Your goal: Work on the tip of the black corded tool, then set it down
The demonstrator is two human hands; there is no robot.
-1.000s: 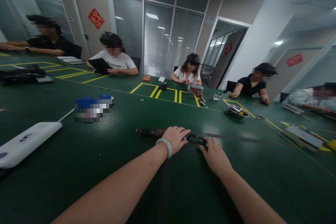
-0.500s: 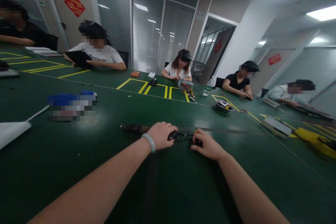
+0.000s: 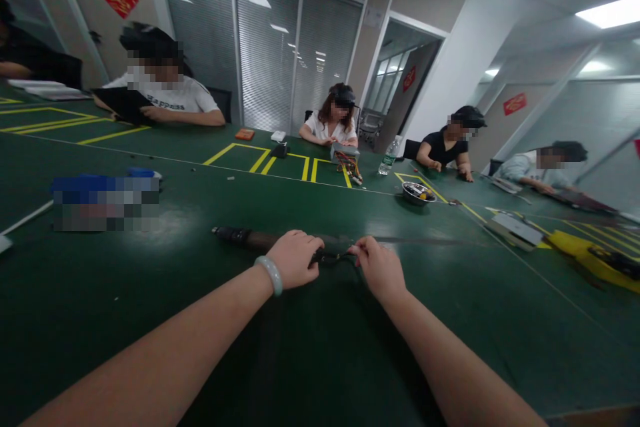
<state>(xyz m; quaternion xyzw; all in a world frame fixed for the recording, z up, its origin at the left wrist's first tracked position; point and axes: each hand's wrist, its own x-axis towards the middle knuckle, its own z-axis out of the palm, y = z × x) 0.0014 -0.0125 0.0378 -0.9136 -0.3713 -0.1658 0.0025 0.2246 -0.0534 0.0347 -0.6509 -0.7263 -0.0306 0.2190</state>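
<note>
A long dark tool (image 3: 240, 237) with a brownish handle lies across the green table (image 3: 150, 293) in front of me. My left hand (image 3: 295, 259), with a pale bracelet on the wrist, is closed over the tool's middle. My right hand (image 3: 379, 267) is curled shut just to the right, pinching a thin dark cord or loop (image 3: 333, 256) that runs between both hands. A thin dark shaft (image 3: 425, 240) runs on to the right along the table.
A blue and white pack (image 3: 105, 200) lies at the left. A metal bowl (image 3: 417, 193), a water bottle (image 3: 384, 160) and a wired metal box (image 3: 345, 157) sit farther back. Several people sit round the far side. A yellow object (image 3: 595, 257) lies at the right.
My right hand has slid left along the tool and curled from flat into a pinch close to my left hand. My view has swung to the right; the white device at left left the view.
</note>
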